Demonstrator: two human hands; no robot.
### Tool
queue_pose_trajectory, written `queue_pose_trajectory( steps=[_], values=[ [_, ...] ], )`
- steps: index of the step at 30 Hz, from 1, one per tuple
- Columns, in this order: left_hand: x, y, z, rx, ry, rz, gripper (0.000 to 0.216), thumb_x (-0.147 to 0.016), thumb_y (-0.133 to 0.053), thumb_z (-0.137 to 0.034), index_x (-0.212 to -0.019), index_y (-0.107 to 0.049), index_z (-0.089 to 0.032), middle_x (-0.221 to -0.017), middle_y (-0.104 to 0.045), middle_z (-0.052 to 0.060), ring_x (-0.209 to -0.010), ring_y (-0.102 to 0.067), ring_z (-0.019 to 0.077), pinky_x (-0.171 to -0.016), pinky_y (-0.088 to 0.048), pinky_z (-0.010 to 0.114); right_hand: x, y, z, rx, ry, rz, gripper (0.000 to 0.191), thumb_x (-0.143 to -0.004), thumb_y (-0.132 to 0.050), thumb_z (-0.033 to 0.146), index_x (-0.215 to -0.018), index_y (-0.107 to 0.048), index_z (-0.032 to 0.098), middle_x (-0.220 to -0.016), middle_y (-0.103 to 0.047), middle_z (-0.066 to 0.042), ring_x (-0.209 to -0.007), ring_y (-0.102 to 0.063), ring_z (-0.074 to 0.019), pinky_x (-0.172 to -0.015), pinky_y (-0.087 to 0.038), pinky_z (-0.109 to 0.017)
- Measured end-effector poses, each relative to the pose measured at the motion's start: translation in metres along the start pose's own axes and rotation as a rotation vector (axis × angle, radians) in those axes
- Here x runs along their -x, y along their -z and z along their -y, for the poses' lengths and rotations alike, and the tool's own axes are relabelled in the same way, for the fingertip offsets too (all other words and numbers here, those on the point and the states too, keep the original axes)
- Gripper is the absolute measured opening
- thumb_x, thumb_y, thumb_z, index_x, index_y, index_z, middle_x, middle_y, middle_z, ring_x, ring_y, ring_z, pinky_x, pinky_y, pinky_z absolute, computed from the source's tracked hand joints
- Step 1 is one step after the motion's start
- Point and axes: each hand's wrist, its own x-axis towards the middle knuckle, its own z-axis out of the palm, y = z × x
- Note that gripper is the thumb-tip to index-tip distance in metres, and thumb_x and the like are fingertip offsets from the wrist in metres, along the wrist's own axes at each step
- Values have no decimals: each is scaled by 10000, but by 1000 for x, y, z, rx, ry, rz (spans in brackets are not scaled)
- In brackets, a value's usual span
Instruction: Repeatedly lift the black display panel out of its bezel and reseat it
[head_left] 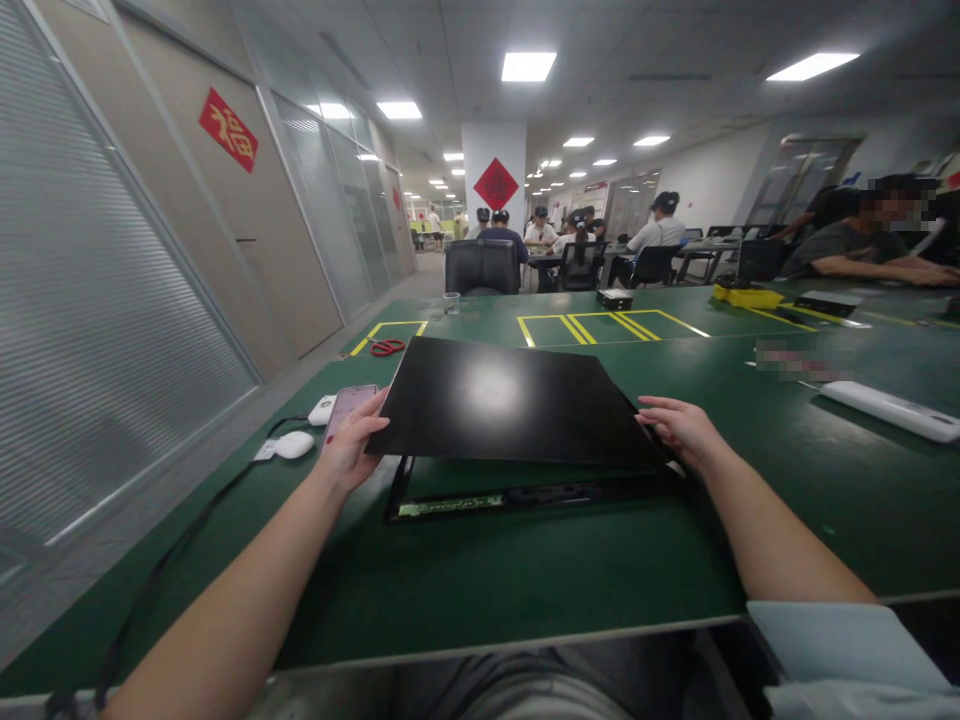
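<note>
A black flat screen panel [502,400] is tilted above a thin black frame [555,494] that lies on the green table. Along the frame's near side shows a strip of green circuit board [450,506]. My left hand [354,440] grips the panel's left edge, thumb on top and fingers beneath. At the right edge, where panel and frame meet, my right hand [686,432] is closed with its fingertips on the panel's side; its thumb is partly hidden. The panel covers most of the frame.
Left of the panel lie a phone [349,408], a white mouse-shaped device [294,444] with a black cable, and red-handled scissors [387,348]. A long white bar [891,410] and a yellow tray [747,297] are at right. A clear cup [451,303] stands behind. People sit farther back.
</note>
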Motion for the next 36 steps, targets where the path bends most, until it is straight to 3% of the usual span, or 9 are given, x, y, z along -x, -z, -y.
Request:
queue_pose_trajectory(
  steps=[4, 8, 15, 26, 36],
  values=[
    [2, -2, 4, -14, 75, 81, 681, -572, -758, -77, -1247, -714, -159, -1085, -807, 95, -926, -773, 256, -606, -587, 223, 1, -1, -1, 66, 26, -75, 285, -757, -681, 92, -1041, -688, 108, -629, -724, -101, -319, -290, -40, -329, -181, -175],
    [3, -4, 9, -8, 101, 53, 667, -567, -745, -47, -1219, -698, -178, -1092, -801, 78, -907, -777, 242, -587, -594, 222, 2, -2, -2, 166, 37, -83, 292, -771, -664, 124, -1060, -700, 101, -610, -718, -85, -309, -306, -55, -328, -208, -193],
    [5, -8, 9, 0, 117, 15, 618, -560, -729, -6, -1154, -670, -169, -1165, -777, 94, -999, -766, 257, -726, -641, 277, -2, 2, -6, 235, 58, -110, 320, -762, -663, 161, -1073, -713, 105, -625, -724, -80, -312, -319, -65, -341, -221, -209],
    [1, -2, 12, -5, 100, -4, 631, -546, -724, -7, -1150, -672, -181, -1082, -785, 70, -987, -763, 262, -749, -636, 298, -1, 1, -6, 126, 50, -56, 250, -768, -666, 210, -1001, -696, 125, -659, -744, -122, -327, -287, -60, -364, -178, -207],
    [4, -7, 22, -114, 113, 9, 571, -502, -783, -33, -1043, -669, -173, -1044, -787, 79, -1012, -749, 277, -867, -595, 349, -11, 10, -12, 276, 87, -170, 276, -717, -690, 228, -975, -726, 138, -654, -739, -90, -356, -366, -93, -378, -258, -236]
  ],
)
